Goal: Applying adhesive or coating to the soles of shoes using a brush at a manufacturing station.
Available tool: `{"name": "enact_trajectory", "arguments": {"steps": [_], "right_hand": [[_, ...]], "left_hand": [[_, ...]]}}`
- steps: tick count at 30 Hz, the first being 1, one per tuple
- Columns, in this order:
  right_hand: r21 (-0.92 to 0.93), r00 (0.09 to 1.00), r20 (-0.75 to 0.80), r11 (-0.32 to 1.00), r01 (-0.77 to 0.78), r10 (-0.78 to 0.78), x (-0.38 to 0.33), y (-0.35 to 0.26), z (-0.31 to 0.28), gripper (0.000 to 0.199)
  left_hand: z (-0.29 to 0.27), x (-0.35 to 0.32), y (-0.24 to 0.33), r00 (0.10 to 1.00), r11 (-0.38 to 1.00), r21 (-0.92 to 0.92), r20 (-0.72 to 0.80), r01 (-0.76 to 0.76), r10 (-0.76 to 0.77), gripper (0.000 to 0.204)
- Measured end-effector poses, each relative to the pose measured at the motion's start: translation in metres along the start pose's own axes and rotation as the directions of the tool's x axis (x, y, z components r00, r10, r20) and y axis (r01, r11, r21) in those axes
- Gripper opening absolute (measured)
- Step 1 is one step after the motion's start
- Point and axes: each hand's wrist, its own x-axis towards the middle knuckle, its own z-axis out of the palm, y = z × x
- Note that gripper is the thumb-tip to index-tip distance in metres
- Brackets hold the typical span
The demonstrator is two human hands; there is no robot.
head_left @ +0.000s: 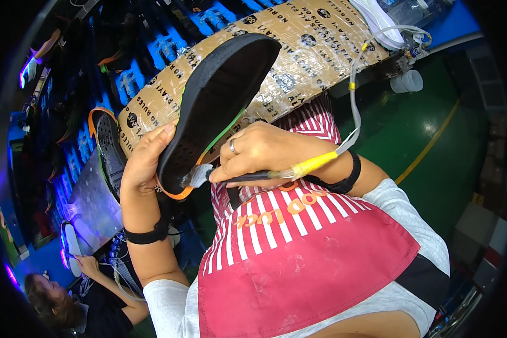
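Observation:
My left hand point(143, 160) grips a black shoe sole point(217, 96) by its lower end, thumb along the rim. The sole is tilted up, its hollow inner side facing me, with orange and green along the edge and small holes in the lower part. In my right hand point(259, 147) is a glue brush point(248, 177) with a dark handle; its pale bristles touch the sole's inside near the lower end. A clear tube with yellow tape point(315, 164) runs from the handle's back end, past my right wrist, and up.
A printed brown-taped work surface point(321, 50) lies beyond the sole. Another black sole point(108, 143) stands at the left, by a conveyor with blue racks point(130, 81). White soles point(380, 22) and a white cup point(407, 82) are at upper right. A co-worker point(56, 304) works at lower left.

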Motion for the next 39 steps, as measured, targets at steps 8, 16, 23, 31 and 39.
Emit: {"name": "enact_trajectory", "arguments": {"steps": [8,16,23,31,39], "right_hand": [[0.182,0.990,-0.086,0.979,-0.093,0.110,-0.007,-0.004,-0.014,0.020],[0.342,0.864,-0.387,0.920,-0.192,0.324,-0.007,-0.010,-0.030,0.025],[0.432,0.717,-0.441,0.828,-0.357,0.539,-0.008,-0.013,-0.031,0.024],[0.586,0.694,-0.448,0.771,-0.249,0.565,0.009,-0.015,-0.027,0.019],[0.381,0.536,-0.727,0.901,-0.205,0.429,0.043,-0.009,-0.024,0.012]], "left_hand": [[-0.020,0.008,-0.034,0.987,0.937,-0.332,-0.142,-0.112,0.068,0.042],[-0.013,0.003,-0.040,0.769,0.565,-0.587,-0.167,-0.580,0.617,0.052],[-0.002,-0.002,-0.079,0.918,0.583,-0.723,-0.195,-0.372,0.345,0.079],[0.014,0.015,-0.105,0.917,0.542,-0.780,-0.102,-0.314,0.385,0.079],[0.042,0.027,-0.099,0.882,0.479,-0.863,0.093,-0.160,0.462,0.085]]}}
